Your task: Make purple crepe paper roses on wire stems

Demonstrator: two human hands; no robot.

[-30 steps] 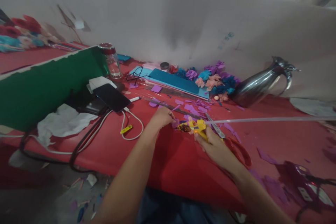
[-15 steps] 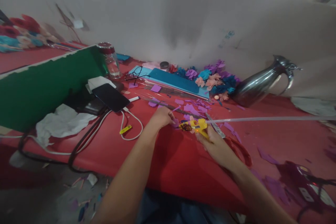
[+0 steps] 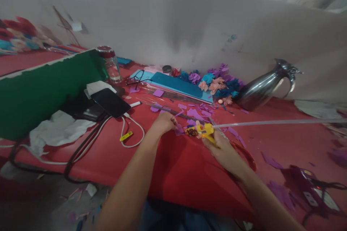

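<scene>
A yellow hot glue gun (image 3: pixel 203 130) is in my right hand (image 3: pixel 222 149), fingers wrapped round its handle, with a small orange light showing on its side. A long clear glue stick (image 3: pixel 260 123) sticks out of its back and runs off to the right. The gun's dark, crusted nozzle points toward my left hand (image 3: pixel 166 122), whose fingers are pinched on a small piece of purple paper (image 3: pixel 179 129). Under and beside my right hand lie scissors with red handles (image 3: pixel 248 157), partly hidden. Purple paper scraps (image 3: pixel 193 113) are scattered just beyond both hands.
Crepe-paper flowers (image 3: pixel 217 81) and blue sheets (image 3: pixel 179 84) lie at the back, with a metal jug (image 3: pixel 261 88) to their right. On the left are a phone (image 3: pixel 111 103), a glass jar (image 3: pixel 112 66), cables and a green board (image 3: pixel 48 90). A power strip (image 3: pixel 311 191) sits at right.
The view has shifted slightly. The glue gun stays in my right hand, and my left hand has drawn back a little from the nozzle with the purple paper.
</scene>
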